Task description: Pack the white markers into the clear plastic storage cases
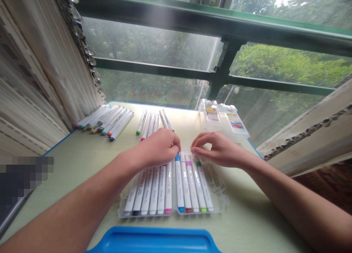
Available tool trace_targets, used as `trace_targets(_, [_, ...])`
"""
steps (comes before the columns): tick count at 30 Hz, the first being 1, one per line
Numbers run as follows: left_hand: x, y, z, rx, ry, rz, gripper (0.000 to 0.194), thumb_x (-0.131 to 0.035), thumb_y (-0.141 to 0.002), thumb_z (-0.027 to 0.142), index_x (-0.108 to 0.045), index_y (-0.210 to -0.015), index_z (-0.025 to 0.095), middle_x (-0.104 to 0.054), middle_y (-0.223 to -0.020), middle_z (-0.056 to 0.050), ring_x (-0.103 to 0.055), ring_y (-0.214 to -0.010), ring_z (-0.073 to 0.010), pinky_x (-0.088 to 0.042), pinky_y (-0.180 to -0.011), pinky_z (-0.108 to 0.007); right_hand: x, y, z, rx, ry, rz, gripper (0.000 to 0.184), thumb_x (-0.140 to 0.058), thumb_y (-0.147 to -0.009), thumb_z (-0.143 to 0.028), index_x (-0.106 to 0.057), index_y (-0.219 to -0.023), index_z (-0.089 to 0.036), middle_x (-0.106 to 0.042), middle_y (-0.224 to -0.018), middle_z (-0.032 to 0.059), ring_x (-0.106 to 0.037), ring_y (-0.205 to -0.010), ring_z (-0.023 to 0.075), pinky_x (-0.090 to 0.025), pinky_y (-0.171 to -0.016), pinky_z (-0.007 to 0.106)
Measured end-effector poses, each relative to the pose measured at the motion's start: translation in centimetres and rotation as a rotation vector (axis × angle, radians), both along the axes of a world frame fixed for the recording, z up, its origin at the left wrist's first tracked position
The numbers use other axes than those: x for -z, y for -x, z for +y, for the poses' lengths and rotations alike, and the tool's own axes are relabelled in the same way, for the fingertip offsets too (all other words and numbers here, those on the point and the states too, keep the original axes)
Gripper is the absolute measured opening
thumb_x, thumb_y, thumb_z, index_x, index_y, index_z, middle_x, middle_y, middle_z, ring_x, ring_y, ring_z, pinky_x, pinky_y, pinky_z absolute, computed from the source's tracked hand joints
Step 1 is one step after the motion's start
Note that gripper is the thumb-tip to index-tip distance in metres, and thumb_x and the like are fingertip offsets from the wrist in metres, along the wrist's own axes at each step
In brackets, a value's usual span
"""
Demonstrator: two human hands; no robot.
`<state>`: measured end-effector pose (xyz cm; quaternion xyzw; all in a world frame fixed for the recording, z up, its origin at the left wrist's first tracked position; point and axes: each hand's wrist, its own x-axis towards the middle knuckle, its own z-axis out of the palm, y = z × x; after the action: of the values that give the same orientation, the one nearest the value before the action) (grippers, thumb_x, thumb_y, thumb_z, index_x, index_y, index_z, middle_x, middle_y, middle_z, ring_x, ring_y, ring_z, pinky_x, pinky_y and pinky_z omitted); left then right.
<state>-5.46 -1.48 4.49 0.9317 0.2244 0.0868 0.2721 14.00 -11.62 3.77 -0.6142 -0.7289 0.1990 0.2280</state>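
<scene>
My left hand (pixel 162 146) is closed, its thumb and curled fingers at the upper end of a blue-capped marker (pixel 179 183). That marker lies in the right half of a clear plastic case (pixel 217 209), beside several other markers. My right hand (pixel 216 148) has thumb and index finger pinched together just above the tops of these markers; what they hold, if anything, is hidden. Below my left wrist, the left half of a clear case (pixel 145 215) carries a row of white markers (pixel 154 194), their upper ends partly covered by my hand.
Loose markers (pixel 121 124) lie at the table's back left, with a smaller group (pixel 150 124) behind my left hand. Two clear cases with labels (pixel 224 121) stand at the back right. A blue tray (pixel 154 240) is at the front edge. Curtains and a window border the table.
</scene>
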Motion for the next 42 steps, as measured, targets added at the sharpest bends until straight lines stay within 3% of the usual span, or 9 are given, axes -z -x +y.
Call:
trace_targets(13, [0.7,-0.2,-0.1,0.078,-0.073,-0.078,0.028,-0.050,-0.075,0.007,-0.077,-0.078,0.016,-0.070,-0.079,-0.002,-0.061,-0.073,-0.0131,-0.042,-0.068,-0.024,-0.5,-0.3,-0.4,0.002,0.024,-0.058,0.018,-0.069,-0.085,-0.034,-0.076,-0.082,-0.017,-0.073,-0.088,0.0066,-0.065,-0.077,0.0181,-0.048,-0.070,0.028])
trace_targets(18, [0.8,-0.2,0.0,0.090,-0.077,-0.076,0.029,-0.050,-0.074,0.007,-0.077,-0.078,0.017,-0.070,-0.078,-0.002,-0.060,-0.073,-0.0124,-0.042,-0.067,-0.024,-1.3,-1.5,-1.0,-0.153,0.126,-0.139,0.053,-0.081,-0.069,-0.053,-0.071,-0.112,-0.024,-0.069,-0.103,0.0052,-0.062,-0.088,0.0220,-0.048,-0.079,0.031])
trace_targets(21, [1.1,-0.2,0.2,0.093,-0.069,-0.082,0.029,-0.050,-0.074,0.007,-0.076,-0.078,0.017,-0.070,-0.076,-0.001,-0.060,-0.072,-0.0120,-0.042,-0.068,-0.023,-1.4,-1.8,-1.0,-0.177,0.158,-0.142,0.060,-0.081,-0.067,-0.057,-0.068,-0.116,-0.025,-0.067,-0.106,0.0050,-0.060,-0.092,0.0226,-0.048,-0.082,0.032])
trace_targets(27, [1.3,-0.3,0.2,0.103,-0.058,-0.086,0.027,-0.051,-0.075,0.008,-0.076,-0.077,0.017,-0.069,-0.076,-0.001,-0.061,-0.072,-0.0123,-0.042,-0.068,-0.024,-1.2,-1.7,-1.0,-0.168,0.176,-0.126,0.061,-0.081,-0.066,-0.058,-0.067,-0.113,-0.023,-0.065,-0.107,0.0052,-0.059,-0.093,0.0225,-0.047,-0.085,0.032])
trace_targets(33, [1.2,-0.2,-0.2,0.161,-0.047,-0.106,0.030,-0.053,-0.080,0.016,-0.078,-0.096,0.020,-0.070,-0.091,-0.005,-0.063,-0.084,-0.0167,-0.046,-0.079,-0.027,-1.2,-1.4,-1.1,-0.170,0.152,-0.115,0.059,-0.081,-0.068,-0.056,-0.066,-0.114,-0.022,-0.065,-0.109,0.0057,-0.060,-0.096,0.0229,-0.048,-0.087,0.033])
trace_targets(42, [1.3,0.0,-0.4,0.175,0.005,-0.103,0.034,-0.053,-0.078,0.015,-0.076,-0.102,0.021,-0.066,-0.100,-0.006,-0.062,-0.091,-0.0184,-0.047,-0.087,-0.030,-0.9,-1.6,-1.1,-0.189,0.132,-0.084,0.052,-0.078,-0.073,-0.054,-0.067,-0.114,-0.023,-0.066,-0.108,0.0054,-0.062,-0.097,0.0232,-0.049,-0.087,0.033])
